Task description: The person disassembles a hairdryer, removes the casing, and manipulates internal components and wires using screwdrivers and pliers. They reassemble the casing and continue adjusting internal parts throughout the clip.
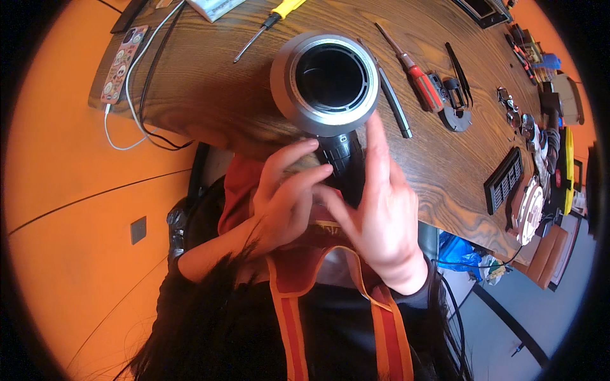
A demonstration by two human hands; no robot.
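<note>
A hair dryer (289, 105) with a round grey head, a silver ring and a dark round opening is held up over the table's near edge. Its black handle (340, 155) points down toward me. My right hand (384, 197) grips it from the right, the index finger stretched up against the head and the thumb by the handle. From the left, my left hand (286, 184) has curved fingers, their tips against the ridged part of the handle. The palm side of the grip is partly hidden.
On the wooden table (216, 76) lie a yellow-handled screwdriver (279, 16), a red-handled screwdriver (424, 86), a dark metal rod (395, 101), black tweezers (459, 73) and a grey disc-shaped part (456, 119). A phone (122, 66) on a white cable is far left; a slatted black panel (504, 181) stands right.
</note>
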